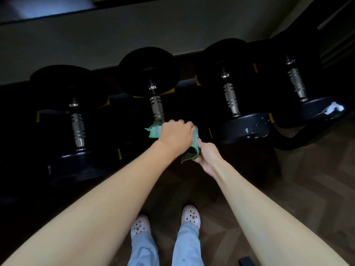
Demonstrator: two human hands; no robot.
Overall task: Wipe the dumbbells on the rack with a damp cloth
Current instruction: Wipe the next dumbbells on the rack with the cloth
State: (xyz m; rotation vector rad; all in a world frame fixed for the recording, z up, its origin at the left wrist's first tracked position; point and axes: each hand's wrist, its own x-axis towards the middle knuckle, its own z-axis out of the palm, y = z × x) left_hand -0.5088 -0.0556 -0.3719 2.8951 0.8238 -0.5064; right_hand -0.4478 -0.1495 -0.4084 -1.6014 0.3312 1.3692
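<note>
From the head view, you stand facing the rack (185,83), which carries four dumbbells side by side, their steel handles running away from you.

Your left hand (175,135) is clenched over the green cloth (153,129), pressing it down on the near end of the second dumbbell (156,107), just where its handle meets the near head. That head is hidden under your hand and the cloth. Your right hand (206,155) sits just beside and below the left, pinching the loose lower end of the cloth, which hangs off the front of the rack. So both hands are grasping the cloth, and the cloth is on the second dumbbell from your left.

As for progress, this looks like an early or middle stage. The third dumbbell (230,100) shows pale specks on its near head, and the fourth dumbbell (296,83) carries a larger white smear on its near head, so I judge that neither has been wiped yet. The first dumbbell (77,129) is too dark for you to tell whether it is clean. The far heads of all four are in deep shadow, so you cannot judge them either.

Below, your pale clogs (191,215) stand on the wooden floor (307,179).
</note>
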